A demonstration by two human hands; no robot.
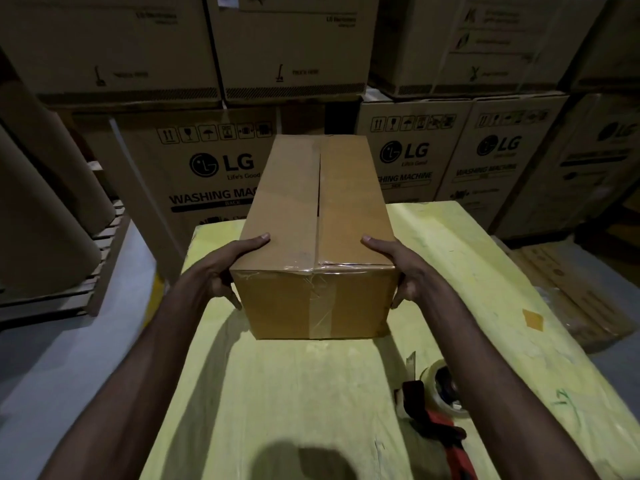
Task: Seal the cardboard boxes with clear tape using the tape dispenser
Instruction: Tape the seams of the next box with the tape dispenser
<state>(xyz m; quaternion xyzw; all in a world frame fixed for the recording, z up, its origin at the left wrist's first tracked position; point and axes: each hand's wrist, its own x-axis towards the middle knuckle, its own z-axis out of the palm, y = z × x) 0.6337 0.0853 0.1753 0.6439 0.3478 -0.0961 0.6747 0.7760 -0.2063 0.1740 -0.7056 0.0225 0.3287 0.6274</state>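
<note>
A long brown cardboard box (317, 216) lies on the yellow table (287, 393), its top flaps closed with the centre seam showing. Clear tape runs over its near top edge and down the near end face. My left hand (230, 268) grips the box's near left corner, thumb on top and fingers down the side. My right hand (398, 268) holds the near right corner the same way. The red and black tape dispenser (440, 407) with a clear tape roll lies on the table at the lower right, partly hidden by my right forearm.
Stacked large washing-machine cartons (214, 168) stand close behind the table and to the right. Big brown paper rolls (41, 209) rest on a pallet at the left. Flattened cardboard (571, 292) lies on the floor at the right. A small brown scrap (533, 318) sits on the table.
</note>
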